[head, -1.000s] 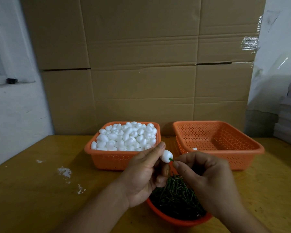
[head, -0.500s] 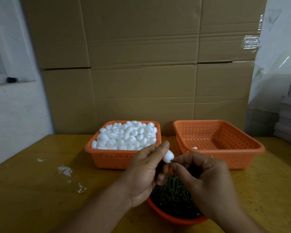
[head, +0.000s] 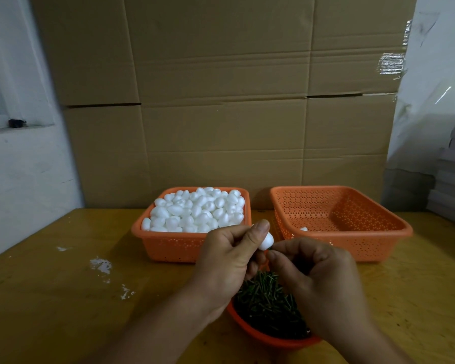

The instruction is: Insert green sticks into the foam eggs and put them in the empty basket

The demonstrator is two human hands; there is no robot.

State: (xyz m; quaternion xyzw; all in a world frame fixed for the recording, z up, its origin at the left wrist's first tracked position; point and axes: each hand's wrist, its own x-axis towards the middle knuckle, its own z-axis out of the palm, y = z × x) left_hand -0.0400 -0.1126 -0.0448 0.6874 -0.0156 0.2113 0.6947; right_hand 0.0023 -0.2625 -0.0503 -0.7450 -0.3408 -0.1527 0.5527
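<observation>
Fingers of my left hand (head: 229,261) pinch a white foam egg (head: 266,241) between thumb and fingertips, held above the orange bowl (head: 250,331) of green sticks (head: 268,300). My right hand (head: 318,282) curls in close — its thumb and forefinger pinch a green stick (head: 269,248) whose tip meets the egg's lower end. Behind, on the wooden table (head: 63,298), the left orange basket (head: 174,245) is heaped with foam eggs (head: 197,210); the right orange basket (head: 373,243) shows one white piece (head: 303,229) at its near edge.
</observation>
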